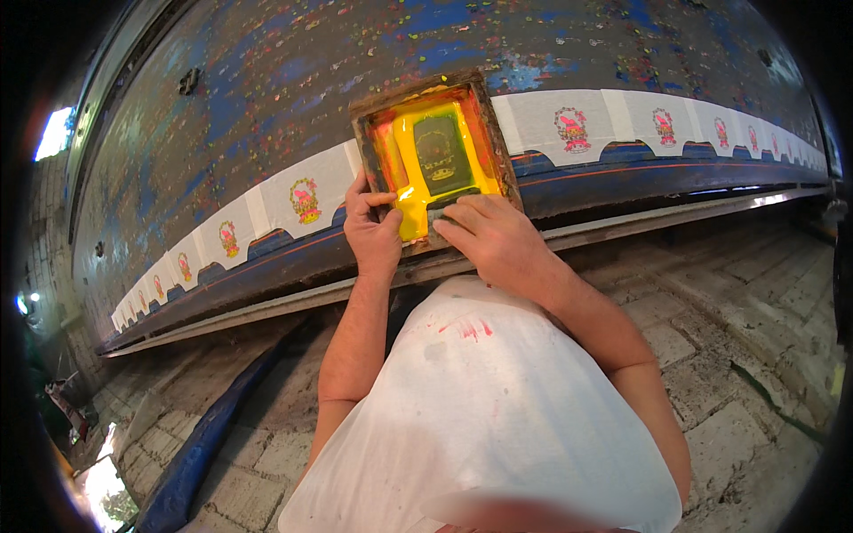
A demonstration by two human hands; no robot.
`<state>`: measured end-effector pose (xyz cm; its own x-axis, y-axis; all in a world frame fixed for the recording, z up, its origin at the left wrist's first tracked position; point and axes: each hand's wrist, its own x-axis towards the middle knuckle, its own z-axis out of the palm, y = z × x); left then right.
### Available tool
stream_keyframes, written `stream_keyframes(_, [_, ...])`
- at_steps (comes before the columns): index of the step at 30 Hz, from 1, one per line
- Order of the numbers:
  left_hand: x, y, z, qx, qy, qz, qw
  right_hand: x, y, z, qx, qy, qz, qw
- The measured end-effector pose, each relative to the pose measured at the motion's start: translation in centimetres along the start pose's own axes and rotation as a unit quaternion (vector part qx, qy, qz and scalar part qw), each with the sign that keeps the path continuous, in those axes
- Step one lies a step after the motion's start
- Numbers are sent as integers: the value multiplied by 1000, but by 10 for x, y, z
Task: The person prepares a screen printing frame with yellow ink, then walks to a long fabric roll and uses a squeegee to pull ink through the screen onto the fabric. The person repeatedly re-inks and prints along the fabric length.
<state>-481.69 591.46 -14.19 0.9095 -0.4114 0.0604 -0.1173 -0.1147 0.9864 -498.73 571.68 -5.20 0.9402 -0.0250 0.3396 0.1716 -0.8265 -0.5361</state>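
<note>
A wooden screen-printing frame (499, 133) lies on the long table over the row of white pieces. Yellow ink (408, 169) coats much of its inside, with red-orange smears along the side walls. A dark stencil window (442, 151) shows a faint design in the middle. My left hand (375, 235) is closed on the frame's near left side, thumb toward the inside. At the near end of the frame, my right hand (498, 233) grips a squeegee (437, 214), whose dark edge touches the inked mesh. The fingers hide most of the squeegee.
White cut pieces (336, 169) with pink and yellow prints run left along the table (293, 98). Those on the right (613, 115) carry pink and grey prints. Paint spots cover the tabletop; a metal rail (622, 226) edges it. Brick paving (720, 444) and a blue hose-like strip (209, 435) lie below.
</note>
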Motion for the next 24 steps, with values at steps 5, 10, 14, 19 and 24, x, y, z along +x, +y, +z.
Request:
stream_keyframes(5, [-1, 1, 1, 12, -5, -2, 1000, 10, 6, -15, 2, -15, 20, 1000])
stream_keyframes(10, [0, -3, -2, 27, -7, -27, 999, -9, -2, -12, 13, -21, 30, 999])
stream_keyframes(14, [0, -3, -1, 42, -12, -18, 999, -10, 0, 11, -25, 34, 4, 999])
stream_keyframes(19, [-1, -4, 2, 18, -10, -20, 1000, 29, 32, 22, -67, 80, -15, 994])
stream_keyframes(24, [0, -4, 3, 77, -6, 40, 996, 93, 71, 10, -51, 52, 6, 997])
